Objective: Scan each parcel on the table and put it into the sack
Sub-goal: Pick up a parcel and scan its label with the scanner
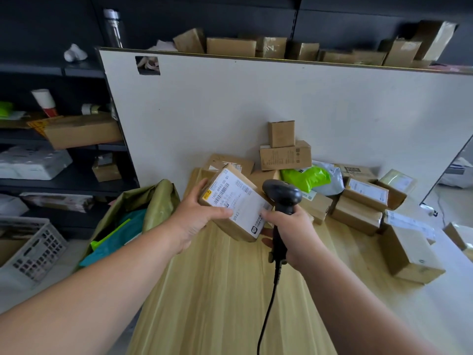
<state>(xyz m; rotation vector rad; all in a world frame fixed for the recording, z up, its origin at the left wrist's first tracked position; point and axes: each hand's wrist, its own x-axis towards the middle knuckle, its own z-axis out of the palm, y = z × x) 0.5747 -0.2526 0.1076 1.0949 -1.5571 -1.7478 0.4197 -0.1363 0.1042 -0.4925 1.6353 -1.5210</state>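
My left hand (197, 216) grips a brown cardboard parcel (236, 203) with a white shipping label facing up, held above the wooden table (230, 290). My right hand (291, 234) grips the handle of a black barcode scanner (281, 194), whose head sits just right of the parcel's label; one finger of this hand touches the parcel's near edge. The olive-green sack (153, 201) stands open to the left of the table, with teal and green bags inside.
Several cardboard parcels (358, 208) and a bright green mailer bag (307, 178) are piled at the table's far right against a white board (256, 98). A larger box (409, 254) sits at the right. Dark shelves (64, 139) and a grey crate (33, 249) stand left.
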